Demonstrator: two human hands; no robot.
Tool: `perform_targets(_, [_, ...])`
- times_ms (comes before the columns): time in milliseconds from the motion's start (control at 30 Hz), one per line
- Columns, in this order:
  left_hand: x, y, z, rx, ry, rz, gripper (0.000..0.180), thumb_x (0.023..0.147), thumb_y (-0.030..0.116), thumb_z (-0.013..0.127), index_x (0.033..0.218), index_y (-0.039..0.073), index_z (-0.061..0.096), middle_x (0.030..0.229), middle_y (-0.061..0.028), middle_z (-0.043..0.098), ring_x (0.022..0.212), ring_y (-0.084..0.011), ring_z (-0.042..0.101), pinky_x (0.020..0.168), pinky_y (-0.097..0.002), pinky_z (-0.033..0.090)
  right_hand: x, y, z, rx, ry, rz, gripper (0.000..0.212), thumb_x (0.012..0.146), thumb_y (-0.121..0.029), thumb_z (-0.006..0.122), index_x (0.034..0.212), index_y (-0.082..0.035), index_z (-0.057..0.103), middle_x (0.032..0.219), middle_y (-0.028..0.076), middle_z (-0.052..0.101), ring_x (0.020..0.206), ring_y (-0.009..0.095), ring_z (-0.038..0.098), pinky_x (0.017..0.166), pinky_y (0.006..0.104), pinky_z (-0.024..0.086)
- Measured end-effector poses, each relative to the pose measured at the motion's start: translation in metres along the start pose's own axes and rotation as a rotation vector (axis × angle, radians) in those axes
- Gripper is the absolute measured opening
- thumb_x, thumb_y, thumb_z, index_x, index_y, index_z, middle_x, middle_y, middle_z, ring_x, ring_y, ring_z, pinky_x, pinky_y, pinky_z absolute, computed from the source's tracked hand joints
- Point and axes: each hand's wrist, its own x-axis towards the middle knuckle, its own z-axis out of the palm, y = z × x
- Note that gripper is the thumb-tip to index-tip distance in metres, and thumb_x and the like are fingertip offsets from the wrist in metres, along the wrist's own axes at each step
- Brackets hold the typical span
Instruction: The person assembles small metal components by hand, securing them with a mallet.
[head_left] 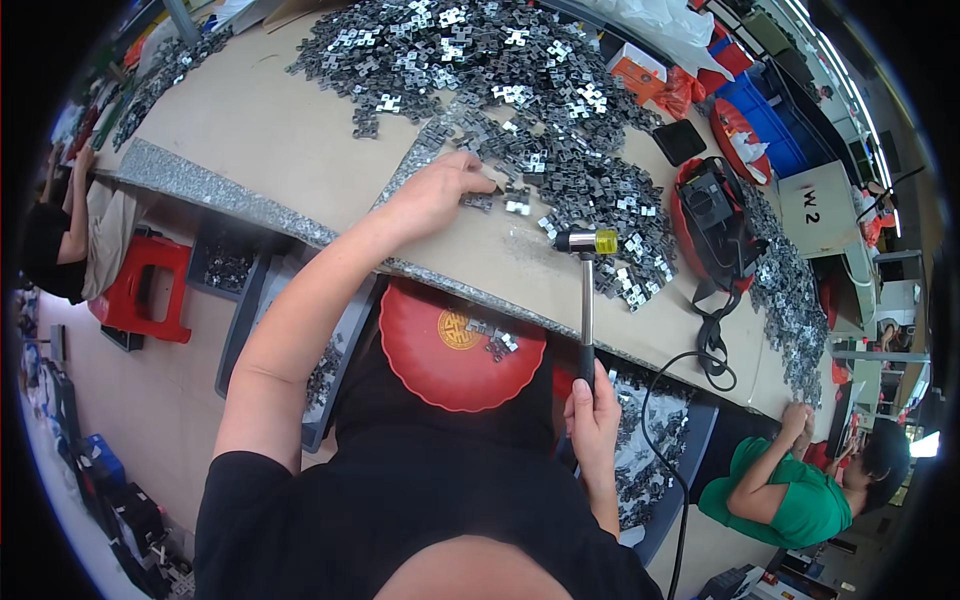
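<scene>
My right hand (594, 410) is wrapped around the black grip of a mallet (587, 300), which stands head-up at the table's front edge. Its metal head carries a yellow face on one end and a black one on the other. Over the table, my left hand (437, 197) has its fingers bent together on a small metal piece, partly hidden by the fingertips. Beside it lies another shiny metal piece (517, 203). A large heap of metal pieces (470, 60) spreads across the table just beyond. On my lap rests a red scalloped tray (430, 370) holding a few pieces.
The tabletop (250, 130) has a grey speckled edge strip. Right of the heap, a red tray (690, 230) holds a black device with a strap and cable. Grey bins of parts (690, 470) sit below the edge. Another person (790, 490) in green works at right; one sits far left.
</scene>
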Motion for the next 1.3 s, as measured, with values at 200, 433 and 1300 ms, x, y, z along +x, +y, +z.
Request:
perform_targets(200, [-0.022,0.038,0.008,0.010,0.286,-0.356,0.046,0.067,0.000,0.055,0.112,-0.001,0.046,0.099,-0.0167,0.052,0.096,-0.0315,0.049,0.083,-0.0372,0.041,0.002,0.000,0.004,-0.057,-0.025,-0.007,0.039,0.091,-0.017,0.044,0.127,-0.003,0.040,0.056,-0.003,0.044,0.043,0.002,0.037,0.038,0.0164,0.031])
perform_targets(433, [-0.013,0.043,0.021,0.095,0.221,-0.372,0.051,0.062,0.004,0.062,0.108,-0.002,0.043,0.094,-0.0160,0.054,0.091,-0.0331,0.050,0.079,-0.0403,0.042,-0.002,-0.004,0.007,-0.093,-0.049,-0.033,0.040,0.091,-0.018,0.045,0.128,-0.003,0.039,0.056,-0.003,0.044,0.044,0.002,0.038,0.039,0.0166,0.031])
perform_targets(1300, [-0.041,0.066,0.046,-0.304,0.173,-0.216,0.059,0.059,-0.005,0.063,0.112,0.000,0.039,0.096,-0.0141,0.057,0.083,-0.0264,0.056,0.075,-0.0336,0.047,-0.012,-0.023,0.010,-0.341,0.167,-0.298,0.035,0.088,-0.010,0.047,0.119,0.005,0.043,0.071,0.020,0.058,0.060,0.031,0.059,0.056,0.0330,0.045])
